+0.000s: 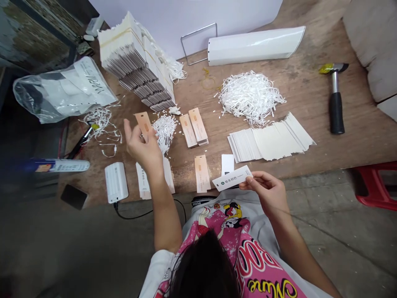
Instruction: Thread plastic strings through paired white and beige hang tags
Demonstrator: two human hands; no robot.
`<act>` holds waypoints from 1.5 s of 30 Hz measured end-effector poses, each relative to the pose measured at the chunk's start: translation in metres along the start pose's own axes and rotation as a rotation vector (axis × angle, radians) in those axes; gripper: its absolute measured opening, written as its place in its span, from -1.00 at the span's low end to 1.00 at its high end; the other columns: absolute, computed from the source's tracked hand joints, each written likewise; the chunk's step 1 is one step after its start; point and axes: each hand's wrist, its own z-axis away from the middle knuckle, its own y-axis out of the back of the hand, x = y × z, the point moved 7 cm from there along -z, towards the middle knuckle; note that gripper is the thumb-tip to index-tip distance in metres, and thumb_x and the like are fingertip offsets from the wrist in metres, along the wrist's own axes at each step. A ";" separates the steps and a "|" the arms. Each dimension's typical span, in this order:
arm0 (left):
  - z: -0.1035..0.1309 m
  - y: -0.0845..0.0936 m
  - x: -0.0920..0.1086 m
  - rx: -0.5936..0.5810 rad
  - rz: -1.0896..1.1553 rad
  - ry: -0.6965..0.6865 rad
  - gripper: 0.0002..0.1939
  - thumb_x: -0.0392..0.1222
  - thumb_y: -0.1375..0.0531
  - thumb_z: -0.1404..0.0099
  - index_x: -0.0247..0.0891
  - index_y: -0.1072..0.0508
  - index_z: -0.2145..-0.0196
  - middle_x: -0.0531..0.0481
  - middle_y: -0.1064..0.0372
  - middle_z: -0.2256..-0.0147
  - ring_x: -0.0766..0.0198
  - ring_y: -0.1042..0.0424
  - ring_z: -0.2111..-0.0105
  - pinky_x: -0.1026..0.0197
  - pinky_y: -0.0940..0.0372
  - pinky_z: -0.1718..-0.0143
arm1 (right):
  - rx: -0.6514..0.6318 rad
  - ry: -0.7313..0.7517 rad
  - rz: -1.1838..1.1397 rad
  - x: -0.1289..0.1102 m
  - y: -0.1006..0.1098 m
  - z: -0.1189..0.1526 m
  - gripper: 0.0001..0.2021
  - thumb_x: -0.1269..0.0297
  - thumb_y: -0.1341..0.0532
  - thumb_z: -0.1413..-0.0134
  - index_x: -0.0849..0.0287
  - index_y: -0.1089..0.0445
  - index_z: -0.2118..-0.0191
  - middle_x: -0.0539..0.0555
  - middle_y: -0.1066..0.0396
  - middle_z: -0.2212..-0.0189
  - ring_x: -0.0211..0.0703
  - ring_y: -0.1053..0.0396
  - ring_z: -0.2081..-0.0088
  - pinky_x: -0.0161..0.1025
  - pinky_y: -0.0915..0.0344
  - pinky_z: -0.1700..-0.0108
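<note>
My left hand [145,150] pinches an orange hang tag [143,123], raised above the table left of the middle. Between thumb and fingers, my right hand [267,189] grips a white printed hang tag [232,178] by its right end, close to the table's front edge. Just beyond that tag lies a small white card [227,163]. A few orange tags [202,173] lie to its left, and two more orange stacks [194,127] sit farther back. Beside my left hand is a heap of small white string ends [166,130]. White printed tags [142,182] lie partly behind my left forearm.
Tall banded tag bundles [139,62] stand at the back left, near a plastic bag [71,89]. A pile of white strings [251,97], a fanned row of white cards [273,138] and a hammer [336,99] occupy the right. A white power bank [116,182] with a cable lies left.
</note>
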 end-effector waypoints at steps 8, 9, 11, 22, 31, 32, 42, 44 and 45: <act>0.104 -0.039 -0.020 -0.353 0.466 0.355 -0.68 -0.11 -0.20 -0.30 -0.24 -0.38 0.01 -0.13 -0.51 0.14 0.24 -0.55 0.27 0.20 -0.47 0.20 | -0.004 -0.110 -0.322 0.008 -0.032 -0.005 -0.79 0.30 -0.44 0.16 0.20 -0.42 0.43 0.06 -0.56 0.50 -0.16 -0.56 0.43 -0.29 -0.54 0.31; 0.124 -0.045 -0.019 -0.386 0.549 0.437 -0.66 -0.07 -0.20 -0.30 -0.22 -0.38 0.01 -0.14 -0.51 0.12 0.20 -0.55 0.19 0.18 -0.45 0.15 | 0.014 -0.111 -0.346 0.010 -0.039 -0.004 -0.78 0.29 -0.44 0.17 0.19 -0.39 0.45 0.05 -0.56 0.49 -0.17 -0.56 0.42 -0.29 -0.53 0.29; 0.155 -0.049 -0.018 -0.342 0.654 0.556 -0.65 0.00 -0.19 -0.31 -0.21 -0.38 0.02 -0.15 -0.50 0.07 0.16 -0.50 0.05 0.17 -0.40 0.04 | 0.033 -0.113 -0.356 0.016 -0.055 -0.002 -0.74 0.26 -0.44 0.18 0.18 -0.34 0.47 0.04 -0.56 0.49 -0.17 -0.55 0.42 -0.26 -0.52 0.27; 0.160 -0.013 -0.031 -0.176 0.650 0.692 -0.65 0.05 -0.29 -0.19 -0.23 -0.36 0.21 0.02 -0.50 0.38 0.29 -0.52 0.42 0.28 -0.39 0.37 | -0.253 0.459 0.702 -0.070 -0.086 -0.071 -0.78 0.16 -0.21 -0.12 0.15 -0.55 0.26 0.10 -0.55 0.33 -0.11 -0.45 0.35 -0.18 -0.35 0.26; 0.170 -0.004 -0.035 -0.203 0.560 0.706 -0.61 0.15 -0.22 -0.22 -0.28 -0.35 0.36 0.05 -0.46 0.49 0.35 -0.46 0.56 0.35 -0.32 0.52 | -0.067 0.611 1.568 -0.110 -0.132 -0.202 -0.76 0.53 -0.16 0.03 0.31 -0.55 0.26 0.30 -0.52 0.28 0.14 -0.41 0.17 -0.03 -0.25 0.14; 0.170 -0.003 -0.036 -0.210 0.552 0.703 -0.61 0.15 -0.21 -0.23 -0.28 -0.35 0.36 0.04 -0.47 0.48 0.34 -0.48 0.55 0.33 -0.34 0.50 | -0.072 0.609 1.567 -0.108 -0.134 -0.204 -0.77 0.54 -0.15 0.03 0.33 -0.55 0.29 0.30 -0.51 0.28 0.14 -0.41 0.17 -0.02 -0.25 0.14; 0.165 -0.002 -0.037 -0.278 0.495 0.577 -0.71 0.06 -0.14 -0.33 -0.24 -0.30 0.21 0.06 -0.45 0.46 0.38 -0.41 0.62 0.36 -0.27 0.57 | 0.012 0.977 0.623 -0.208 -0.108 -0.133 -0.94 0.41 -0.35 0.05 0.29 -0.55 0.39 0.07 -0.50 0.43 -0.40 -0.21 0.52 -0.34 -0.14 0.45; 0.163 -0.004 -0.031 -0.305 0.505 0.536 -0.60 0.02 -0.13 -0.35 -0.14 -0.20 -0.07 0.08 -0.46 0.43 0.40 -0.36 0.66 0.37 -0.23 0.61 | -0.049 1.044 0.462 -0.229 -0.104 -0.110 -0.92 0.38 -0.35 0.02 0.30 -0.54 0.38 0.05 -0.50 0.45 -0.44 -0.21 0.56 -0.35 -0.08 0.52; 0.161 -0.005 -0.026 -0.320 0.508 0.514 -0.47 0.01 -0.13 -0.36 -0.05 -0.06 -0.21 0.09 -0.46 0.40 0.40 -0.34 0.67 0.36 -0.22 0.62 | -0.090 1.074 0.405 -0.238 -0.103 -0.096 -0.90 0.35 -0.35 0.00 0.29 -0.54 0.37 0.03 -0.49 0.48 -0.44 -0.23 0.57 -0.35 -0.07 0.54</act>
